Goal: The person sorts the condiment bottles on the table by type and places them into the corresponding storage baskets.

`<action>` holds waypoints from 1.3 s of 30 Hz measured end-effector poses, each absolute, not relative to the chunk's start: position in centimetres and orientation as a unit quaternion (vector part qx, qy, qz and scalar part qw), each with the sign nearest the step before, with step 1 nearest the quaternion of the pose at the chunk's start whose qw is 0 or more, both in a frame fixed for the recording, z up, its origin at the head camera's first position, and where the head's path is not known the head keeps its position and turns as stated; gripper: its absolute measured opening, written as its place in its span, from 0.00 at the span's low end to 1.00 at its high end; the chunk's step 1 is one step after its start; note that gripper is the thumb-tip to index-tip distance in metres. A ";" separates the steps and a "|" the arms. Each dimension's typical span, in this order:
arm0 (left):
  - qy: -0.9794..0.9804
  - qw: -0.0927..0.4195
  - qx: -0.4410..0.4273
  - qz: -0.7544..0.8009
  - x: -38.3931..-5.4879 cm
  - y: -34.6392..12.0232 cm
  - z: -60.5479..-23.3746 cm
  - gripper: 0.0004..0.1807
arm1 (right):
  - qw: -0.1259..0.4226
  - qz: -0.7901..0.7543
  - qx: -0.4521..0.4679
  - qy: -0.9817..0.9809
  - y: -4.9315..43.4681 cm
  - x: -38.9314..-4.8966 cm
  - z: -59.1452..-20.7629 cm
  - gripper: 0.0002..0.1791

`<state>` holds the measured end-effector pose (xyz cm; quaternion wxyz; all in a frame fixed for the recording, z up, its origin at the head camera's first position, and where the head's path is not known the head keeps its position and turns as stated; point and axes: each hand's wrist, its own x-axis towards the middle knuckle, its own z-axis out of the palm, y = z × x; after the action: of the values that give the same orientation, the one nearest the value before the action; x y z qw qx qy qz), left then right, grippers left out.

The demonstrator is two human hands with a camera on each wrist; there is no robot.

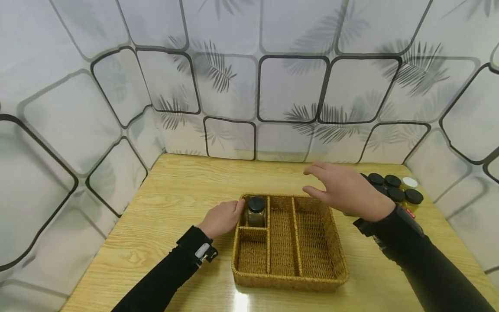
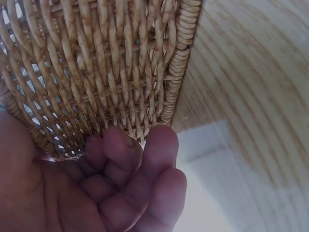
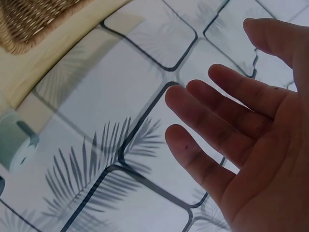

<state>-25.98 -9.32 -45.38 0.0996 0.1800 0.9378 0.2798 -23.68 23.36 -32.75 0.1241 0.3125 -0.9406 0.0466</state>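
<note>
A woven wicker basket (image 1: 290, 281) with several compartments sits on the wooden table. One jar with a black lid (image 1: 256, 210) stands upright in its back left compartment. My left hand (image 1: 221, 220) holds the basket at its back left corner, the thumb by the rim. In the left wrist view, curled fingers (image 2: 161, 150) lie against the woven outer wall. Above and behind the basket's back right corner, my right hand (image 1: 345, 188) hovers in the air. Its fingers (image 3: 207, 118) are spread and loosely bent, with nothing in them.
Several lidded jars (image 1: 395, 194) are grouped on the right of the table (image 1: 187, 182), partly hidden behind my right forearm. One has a white lid (image 1: 409, 182). Patterned cloth (image 1: 288, 86) walls the table at the back and sides.
</note>
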 end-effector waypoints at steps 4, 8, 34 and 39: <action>0.939 0.097 0.178 0.279 -26.0 -9.3 -45.4 0.31 | 0.108 0.056 0.294 -0.948 24.5 -23.6 -32.4 0.23; 0.939 0.092 0.176 0.280 -25.9 -9.3 -45.4 0.31 | 0.093 0.069 0.270 -0.956 25.6 -23.8 -32.1 0.22; 0.937 0.098 0.173 0.286 -25.7 -9.2 -45.3 0.30 | 0.077 0.070 0.195 -0.975 31.7 -25.5 -32.7 0.26; 0.936 0.099 0.175 0.288 -25.8 -9.2 -45.3 0.30 | 0.060 0.076 0.186 -0.978 32.3 -25.9 -33.0 0.28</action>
<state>-25.77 -9.17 -45.26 0.0994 0.1753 0.9363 0.2878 -25.90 32.35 -33.00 0.0602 0.1862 -0.9777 0.0765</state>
